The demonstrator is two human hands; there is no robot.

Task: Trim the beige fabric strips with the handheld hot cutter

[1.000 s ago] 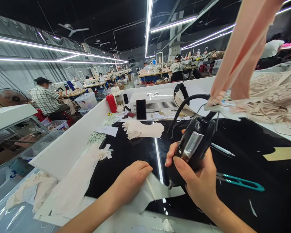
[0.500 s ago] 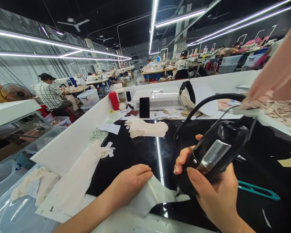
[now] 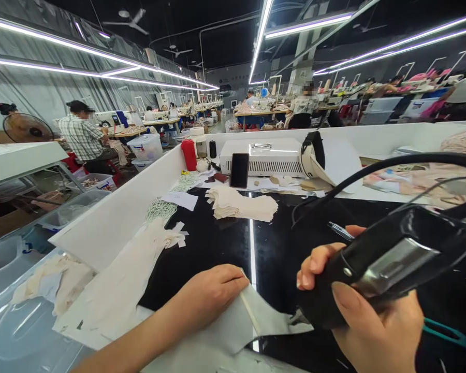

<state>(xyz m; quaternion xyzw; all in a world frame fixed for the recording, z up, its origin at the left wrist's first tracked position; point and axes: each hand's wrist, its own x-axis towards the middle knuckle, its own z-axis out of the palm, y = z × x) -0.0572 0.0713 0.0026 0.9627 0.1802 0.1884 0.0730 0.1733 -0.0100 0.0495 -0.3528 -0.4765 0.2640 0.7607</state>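
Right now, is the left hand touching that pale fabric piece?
Touching. The head view shows the left hand lying on the pale fabric piece, fingers pressed onto its upper edge, no gap.

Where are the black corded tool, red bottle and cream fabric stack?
black corded tool (image 3: 373, 259), head view, body
red bottle (image 3: 189, 155), head view, side
cream fabric stack (image 3: 244, 204), head view, top

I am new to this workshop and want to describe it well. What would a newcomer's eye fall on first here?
First, the bulky black tool with its thick cable, gripped in the right hand at the lower right. Next, the left hand at the bottom centre, resting on a pale fabric piece on the glossy black table. Behind them, mid-table, sits a stack of cream cut pieces.
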